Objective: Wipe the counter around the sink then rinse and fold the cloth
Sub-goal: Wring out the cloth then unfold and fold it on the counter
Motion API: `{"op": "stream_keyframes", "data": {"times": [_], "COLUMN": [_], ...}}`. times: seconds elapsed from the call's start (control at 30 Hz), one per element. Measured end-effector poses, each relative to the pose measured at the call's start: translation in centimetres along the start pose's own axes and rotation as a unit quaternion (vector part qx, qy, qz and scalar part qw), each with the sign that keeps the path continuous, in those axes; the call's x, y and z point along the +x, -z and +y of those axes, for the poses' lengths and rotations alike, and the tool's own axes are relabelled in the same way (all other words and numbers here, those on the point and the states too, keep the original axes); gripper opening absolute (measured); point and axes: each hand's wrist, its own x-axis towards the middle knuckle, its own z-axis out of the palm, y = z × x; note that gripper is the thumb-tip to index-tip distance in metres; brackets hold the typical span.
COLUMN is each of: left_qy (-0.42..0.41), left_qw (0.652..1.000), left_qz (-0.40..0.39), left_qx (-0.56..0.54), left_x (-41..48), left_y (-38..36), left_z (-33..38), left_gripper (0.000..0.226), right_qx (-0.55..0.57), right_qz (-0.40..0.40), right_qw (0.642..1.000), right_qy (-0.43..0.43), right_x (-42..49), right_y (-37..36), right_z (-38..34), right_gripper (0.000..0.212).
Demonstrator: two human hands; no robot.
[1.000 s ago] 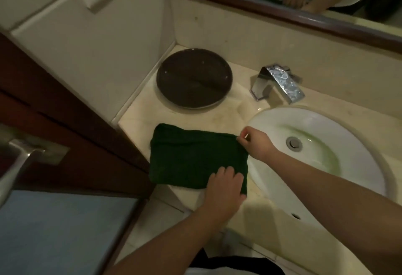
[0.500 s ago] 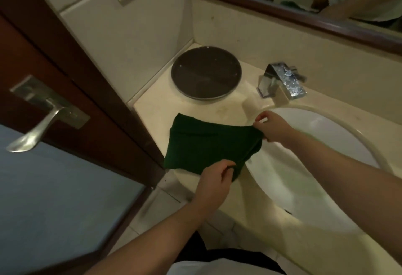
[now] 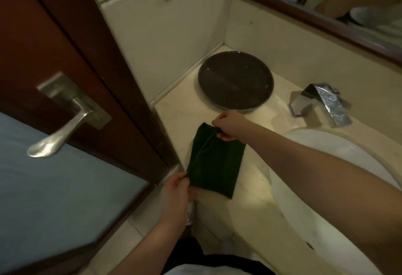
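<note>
A dark green cloth (image 3: 214,166) lies folded into a narrow rectangle on the cream counter (image 3: 250,190), left of the white oval sink (image 3: 339,166). My right hand (image 3: 228,125) pinches the cloth's far left corner. The near left corner is pinched by my left hand (image 3: 177,190) at the counter's front edge. Both corners sit on the cloth's left side, where a fold edge runs lengthwise. My right forearm crosses above the sink's rim.
A round dark tray (image 3: 236,80) sits in the counter's back corner. A chrome faucet (image 3: 322,104) stands behind the sink. A wooden door with a metal lever handle (image 3: 63,131) is close on the left. A framed mirror (image 3: 326,4) hangs above the backsplash.
Both hands lifted the cloth's right edge and carried it over to the left, halving its width. The camera view shifted left and down toward the door.
</note>
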Motion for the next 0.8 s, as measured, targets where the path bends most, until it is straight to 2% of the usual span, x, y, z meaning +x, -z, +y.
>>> {"op": "stream_keyframes", "data": {"times": [0.07,0.17,0.23,0.3,0.37,0.47,0.53,0.6,0.63,0.7,0.8], "left_qy": [0.002,-0.046,-0.058,-0.026,-0.006,-0.032,-0.016,0.003,0.003,-0.007,-0.013], "left_qw": [0.999,0.986,0.972,0.970,0.971,0.964,0.971,0.979,0.979,0.979,0.985], "left_qz": [0.021,0.059,0.073,0.055,0.024,0.013,0.001,-0.003,0.001,0.004,-0.010], "left_qx": [0.033,0.151,0.217,0.233,0.238,0.265,0.238,0.205,0.202,0.205,0.169], "left_x": [0.6,0.9,1.2,1.6,1.8,2.0,2.2,2.1,2.1,1.8,1.6], "left_y": [0.3,0.7,0.9,0.9,0.8,0.4,0.3,0.1,0.2,0.3,0.3], "left_z": [0.1,-0.2,-0.3,-0.2,-0.2,-0.4,-0.4,-0.4,-0.3,-0.2,0.2], "left_gripper": [0.017,0.007,0.014,0.023,0.021,0.015,0.010,0.014,0.016,0.015,0.014], "right_qx": [0.020,0.058,0.002,-0.115,-0.206,-0.314,-0.396,-0.465,-0.483,-0.475,-0.432], "right_qz": [-0.008,-0.012,0.022,0.080,0.111,0.044,-0.009,-0.025,-0.028,-0.015,0.010], "right_qw": [1.000,0.998,0.999,0.986,0.963,0.924,0.876,0.820,0.803,0.807,0.834], "right_qy": [0.002,0.012,0.046,0.095,0.135,0.214,0.274,0.333,0.347,0.351,0.344], "right_x": [0.7,1.6,1.6,0.6,-1.3,-4.9,-6.5,-7.2,-7.3,-7.1,-7.0], "right_y": [-1.5,-2.4,-1.6,-0.4,0.5,0.5,-0.4,-1.2,-1.5,-1.7,-1.3], "right_z": [-0.3,0.6,2.0,3.9,6.4,10.2,12.3,14.3,15.1,16.2,16.5], "right_gripper": [0.013,0.023,0.027,0.022,0.019,0.024,0.034,0.043,0.044,0.036,0.023]}}
